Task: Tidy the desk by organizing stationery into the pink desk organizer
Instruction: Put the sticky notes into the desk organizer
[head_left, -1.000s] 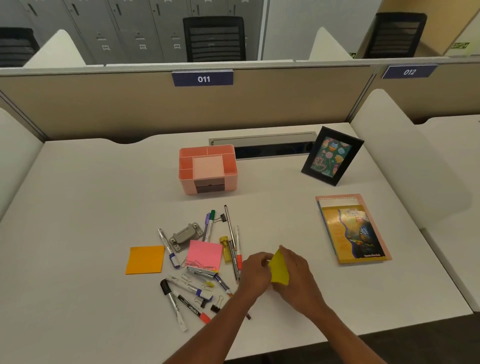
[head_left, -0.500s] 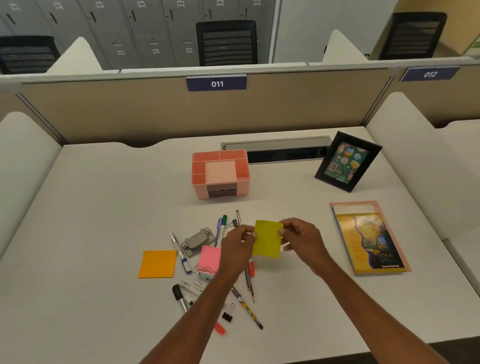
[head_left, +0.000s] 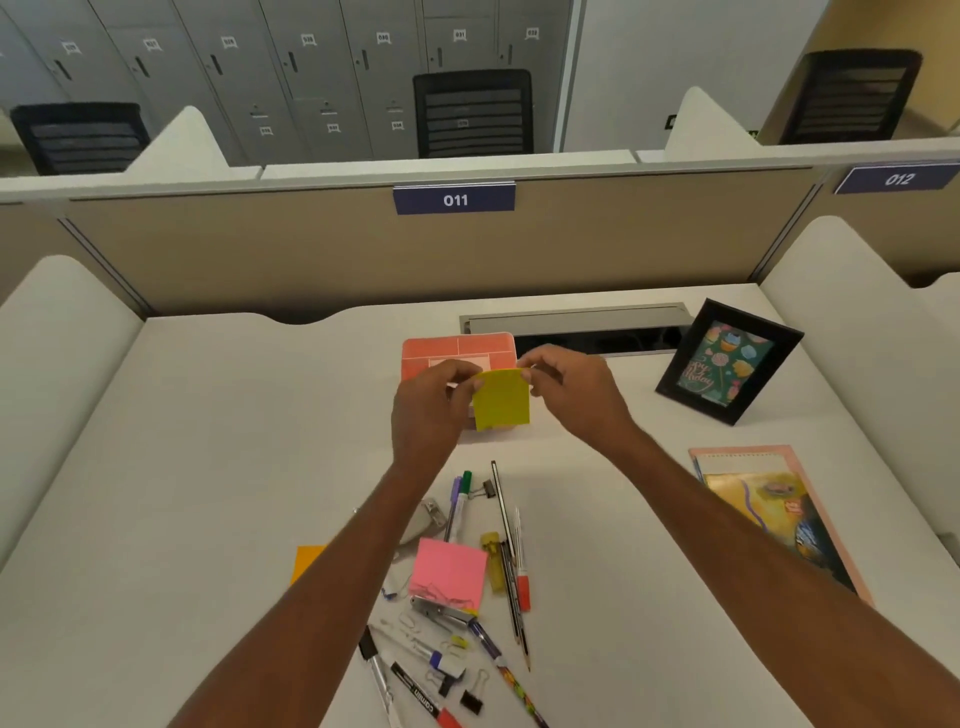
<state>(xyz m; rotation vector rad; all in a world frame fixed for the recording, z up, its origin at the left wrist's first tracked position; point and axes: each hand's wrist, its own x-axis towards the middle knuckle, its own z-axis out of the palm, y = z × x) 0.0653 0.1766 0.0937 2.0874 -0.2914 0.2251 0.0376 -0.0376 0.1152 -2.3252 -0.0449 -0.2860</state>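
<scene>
Both hands, left hand (head_left: 428, 410) and right hand (head_left: 574, 392), pinch the top corners of a yellow sticky note pad (head_left: 501, 400) with their fingers, holding it upright over the pink organizer (head_left: 457, 348) on the table (head_left: 234, 441).

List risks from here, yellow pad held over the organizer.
1. The yellow pad is pinched only at its top corners by the left hand and right hand; it could slip or fan open.
2. Both hands hide most of the organizer, so the pad may miss its compartment.
3. The forearms pass over the loose pens and could sweep them.
</scene>
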